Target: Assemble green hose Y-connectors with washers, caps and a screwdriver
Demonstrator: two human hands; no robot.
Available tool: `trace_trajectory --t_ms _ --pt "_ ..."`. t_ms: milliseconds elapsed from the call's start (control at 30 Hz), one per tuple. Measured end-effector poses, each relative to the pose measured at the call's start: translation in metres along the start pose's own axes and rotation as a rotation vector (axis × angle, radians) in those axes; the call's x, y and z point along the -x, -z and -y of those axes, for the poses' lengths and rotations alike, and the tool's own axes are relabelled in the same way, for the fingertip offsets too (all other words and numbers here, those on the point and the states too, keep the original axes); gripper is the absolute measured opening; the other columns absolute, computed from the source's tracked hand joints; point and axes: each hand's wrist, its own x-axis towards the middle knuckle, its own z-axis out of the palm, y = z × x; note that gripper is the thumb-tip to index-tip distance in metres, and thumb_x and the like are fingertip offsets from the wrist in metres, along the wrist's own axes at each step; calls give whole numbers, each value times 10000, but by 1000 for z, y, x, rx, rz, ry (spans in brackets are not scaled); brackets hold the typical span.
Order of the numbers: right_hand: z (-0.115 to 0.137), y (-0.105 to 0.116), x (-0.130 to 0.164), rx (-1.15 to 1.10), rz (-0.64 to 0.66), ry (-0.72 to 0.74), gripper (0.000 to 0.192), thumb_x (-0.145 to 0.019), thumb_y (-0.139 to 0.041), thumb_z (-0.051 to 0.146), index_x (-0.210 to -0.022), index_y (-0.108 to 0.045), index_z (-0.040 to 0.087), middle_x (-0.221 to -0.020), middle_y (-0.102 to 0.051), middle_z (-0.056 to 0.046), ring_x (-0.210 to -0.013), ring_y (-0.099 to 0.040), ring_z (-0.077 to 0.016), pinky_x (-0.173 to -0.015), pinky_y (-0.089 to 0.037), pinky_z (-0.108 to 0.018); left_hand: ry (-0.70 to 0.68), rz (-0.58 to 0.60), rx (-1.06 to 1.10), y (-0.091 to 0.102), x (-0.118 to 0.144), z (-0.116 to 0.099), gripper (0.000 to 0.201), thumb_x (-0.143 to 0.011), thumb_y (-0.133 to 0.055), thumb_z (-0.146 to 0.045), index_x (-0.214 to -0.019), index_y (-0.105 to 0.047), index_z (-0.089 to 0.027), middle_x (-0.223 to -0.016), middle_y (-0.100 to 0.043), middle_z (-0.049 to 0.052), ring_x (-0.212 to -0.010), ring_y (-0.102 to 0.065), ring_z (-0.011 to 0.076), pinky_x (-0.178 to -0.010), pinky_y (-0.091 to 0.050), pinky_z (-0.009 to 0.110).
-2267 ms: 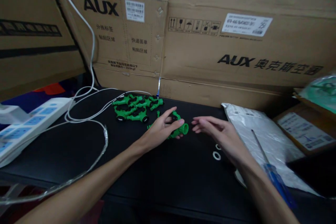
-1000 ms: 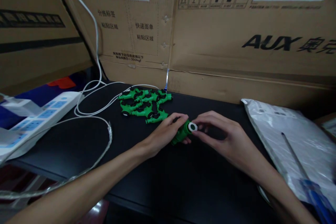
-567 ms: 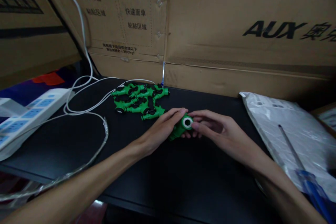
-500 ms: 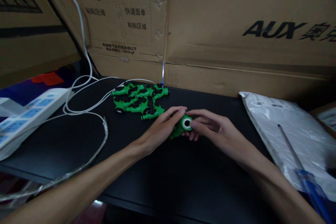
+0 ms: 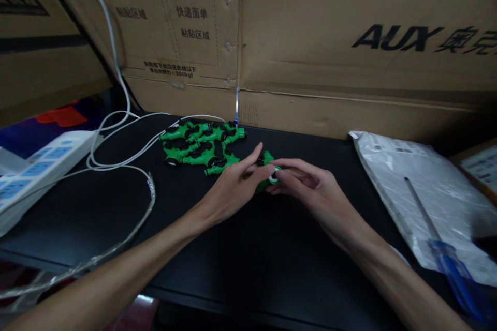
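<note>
Between my hands, just above the black table, is a green plastic hose splitter (image 5: 267, 156). The white ring (image 5: 272, 178) in its round opening faces me. My left hand (image 5: 237, 183) grips the splitter from the left, its thumb at the ring and its index finger lifted. From the other side my right hand (image 5: 310, 181) closes on the same piece, thumb tip at the ring's right edge. Fingers cover most of the splitter's body. Several similar green hose splitters (image 5: 202, 155) with black parts lie grouped on the table behind my left hand.
A white power strip (image 5: 50, 165) and looped white cables (image 5: 128, 158) lie on the left. On the right, a blue-handled screwdriver (image 5: 452, 269) rests over a silvery plastic bag (image 5: 423, 181). Large cardboard boxes (image 5: 303, 51) stand along the back of the black table (image 5: 248, 269).
My left index finger has lifted away from the splitter, and my left thumb has come onto the white ring. A green end now shows above the fingers. The view has shifted slightly.
</note>
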Motion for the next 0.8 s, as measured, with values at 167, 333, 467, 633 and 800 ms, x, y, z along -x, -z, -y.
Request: trace_trajectory --t_ms 167,333,467,633,800 --pt "-1 2 1 44 45 34 286 -868 -764 327 -1134 -740 226 -966 -792 -43 -836 -761 -166 -874 -632 -368 -71 -16 -80 -2 -1 6 775 -951 -602 -357 -1618 -264 -153 -1059 -800 63 -920 -701 201 -914 -527 347" --pt "-4 0 1 151 46 149 245 -907 -711 300 -1140 -750 238 -1002 -777 -39 -843 -747 -162 -852 -638 -355 -159 -50 -230 -2 5 5 544 -964 -575 -326 -1502 -528 -263 -1106 -795 16 -870 -702 203 -792 -533 290" --pt "-4 -4 3 202 25 226 209 -923 -684 278 -1113 -761 240 -1050 -771 -39 -863 -737 -157 -835 -638 -323 -187 -51 -288 -1 8 -3 453 -961 -581 -327 -1407 -640 -274 -1010 -803 5 -718 -674 192 -673 -498 264" --pt "-4 -7 5 202 10 273 185 -931 -656 219 -1086 -753 248 -1043 -755 -24 -865 -725 -138 -840 -635 -297 -197 -13 -290 1 8 -3 473 -1007 -511 -346 -1472 -565 -280 -805 -781 -32 -477 -496 125 -505 -374 228" --pt "-6 -8 5 225 13 296 164 -952 -621 205 -1073 -727 233 -1006 -734 -23 -867 -717 -140 -831 -634 -300 -224 -31 -289 -1 7 -2 483 -1002 -522 -357 -1467 -573 -234 -1104 -794 35 -676 -636 160 -613 -467 237"
